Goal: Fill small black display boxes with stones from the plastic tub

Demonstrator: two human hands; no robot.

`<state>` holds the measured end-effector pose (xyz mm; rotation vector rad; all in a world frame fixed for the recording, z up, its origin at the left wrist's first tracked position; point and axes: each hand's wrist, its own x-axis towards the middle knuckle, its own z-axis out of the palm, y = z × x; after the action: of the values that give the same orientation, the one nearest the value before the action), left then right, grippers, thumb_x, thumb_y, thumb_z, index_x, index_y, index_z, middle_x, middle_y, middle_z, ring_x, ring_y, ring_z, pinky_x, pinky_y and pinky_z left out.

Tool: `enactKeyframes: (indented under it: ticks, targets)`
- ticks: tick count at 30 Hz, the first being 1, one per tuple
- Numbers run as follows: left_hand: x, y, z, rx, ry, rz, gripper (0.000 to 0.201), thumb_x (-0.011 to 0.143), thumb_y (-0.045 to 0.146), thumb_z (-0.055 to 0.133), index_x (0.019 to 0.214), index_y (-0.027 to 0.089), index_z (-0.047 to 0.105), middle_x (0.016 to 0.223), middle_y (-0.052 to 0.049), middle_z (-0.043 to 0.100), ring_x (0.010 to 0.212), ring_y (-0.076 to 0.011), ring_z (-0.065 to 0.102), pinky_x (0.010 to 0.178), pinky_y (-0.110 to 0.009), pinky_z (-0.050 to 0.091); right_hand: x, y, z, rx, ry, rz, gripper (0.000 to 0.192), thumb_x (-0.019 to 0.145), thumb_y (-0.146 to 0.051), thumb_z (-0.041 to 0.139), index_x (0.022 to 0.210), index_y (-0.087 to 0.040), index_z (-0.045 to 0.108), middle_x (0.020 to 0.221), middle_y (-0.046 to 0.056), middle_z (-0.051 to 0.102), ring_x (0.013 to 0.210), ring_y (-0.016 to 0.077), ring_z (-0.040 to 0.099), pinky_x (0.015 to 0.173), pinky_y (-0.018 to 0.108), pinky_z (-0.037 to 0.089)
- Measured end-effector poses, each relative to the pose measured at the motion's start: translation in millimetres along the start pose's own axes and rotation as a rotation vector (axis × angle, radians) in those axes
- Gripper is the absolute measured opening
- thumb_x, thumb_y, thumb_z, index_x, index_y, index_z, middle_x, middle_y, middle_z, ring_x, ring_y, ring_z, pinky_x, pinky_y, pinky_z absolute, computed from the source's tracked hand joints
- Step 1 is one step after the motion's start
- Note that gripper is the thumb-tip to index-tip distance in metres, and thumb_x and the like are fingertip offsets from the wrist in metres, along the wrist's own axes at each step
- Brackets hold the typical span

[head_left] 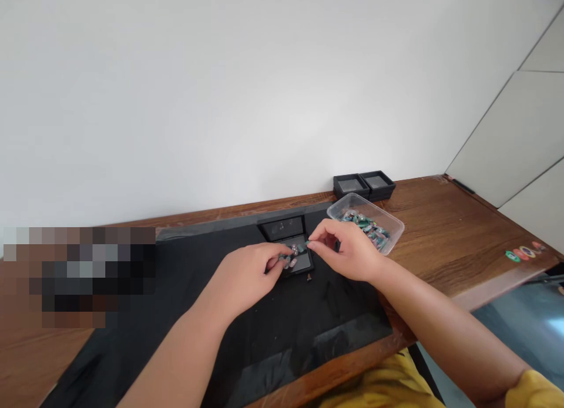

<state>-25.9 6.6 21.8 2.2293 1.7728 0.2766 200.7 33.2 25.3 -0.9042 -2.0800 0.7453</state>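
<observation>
Toward the far edge of the brown wooden table point(440, 220), on the black rectangular mat point(264, 337) that covers its middle, lies an open black hinged display case point(291, 246) with its lid tipped back toward the wall, and both hands work over its tray. The left hand point(247, 279) has its fingers closed narrowly on a small green-and-pink stone piece point(285, 259) at the near left corner of the tray, while the right hand point(348, 249) pinches another small green piece point(307, 243) between thumb and forefinger just above the tray's right side; a few more little pieces lie in the tray between them (too small to tell their exact shape). Just beside the right hand, nearer the far right of the mat, stands a clear plastic rectangular tub point(392, 229) holding a heap of the same green and pink pieces, and behind it, against the wall, sit two small black square boxes point(365, 185) touching side by side. A tiny dark scrap point(309, 277) lies on the mat just near of the case. A row of coloured round stickers point(522, 253) marks the right edge of the table. To seat such pieces well, I judge it best to keep each pinch light and low over the tray, steadying the case with the other hand, and to set each piece down flat before letting go, so that those already lying there are not knocked.
</observation>
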Motion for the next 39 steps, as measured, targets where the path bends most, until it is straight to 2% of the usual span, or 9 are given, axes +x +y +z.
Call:
enactKeyframes:
  ticks: [7,13,20,29,39]
  targets:
    - [1,8,1.0,-0.013,-0.046,-0.010,0.041,0.092,0.044,0.047,0.116,0.032,0.078,0.078,-0.001,0.074,0.075,-0.0235,0.069,0.071,-0.031,0.048,-1,0,1,-0.027,-0.023,-0.003,0.007,0.092,-0.022,0.063,0.086,-0.020,0.064,0.075,-0.001,0.066,0.066,0.0121,0.058,0.062,0.025,0.042]
    - [1,10,0.5,0.017,-0.049,-0.021,0.035,0.092,0.040,0.051,0.111,0.031,0.079,0.086,-0.003,0.078,0.083,-0.0252,0.072,0.073,-0.031,0.050,-1,-1,1,-0.029,-0.028,0.007,0.007,0.093,-0.023,0.064,0.087,-0.020,0.064,0.075,-0.001,0.067,0.066,0.0124,0.059,0.062,0.025,0.042]
    - [1,14,-3.1,0.058,-0.103,-0.035,0.034,0.094,0.042,0.049,0.100,0.031,0.080,0.081,-0.002,0.075,0.078,-0.0250,0.070,0.065,-0.032,0.043,-1,-1,2,-0.024,-0.029,-0.002,0.007,0.092,-0.023,0.064,0.086,-0.020,0.065,0.075,-0.001,0.067,0.066,0.0124,0.059,0.062,0.025,0.042]
    - [0,18,-3.0,0.043,-0.136,-0.052,0.037,0.094,0.042,0.047,0.113,0.031,0.078,0.082,-0.002,0.076,0.078,-0.0253,0.071,0.068,-0.032,0.045,-1,-1,4,-0.022,-0.040,0.009,0.008,0.093,-0.024,0.064,0.086,-0.020,0.065,0.074,-0.001,0.067,0.064,0.0121,0.058,0.061,0.024,0.042]
    - [0,21,-2.8,0.054,-0.132,-0.051,0.031,0.096,0.038,0.049,0.108,0.029,0.076,0.074,-0.002,0.073,0.075,-0.0238,0.071,0.064,-0.030,0.042,-2,-1,4,-0.022,-0.041,-0.009,0.008,0.093,-0.025,0.063,0.086,-0.020,0.065,0.074,-0.001,0.067,0.065,0.0123,0.059,0.061,0.025,0.042]
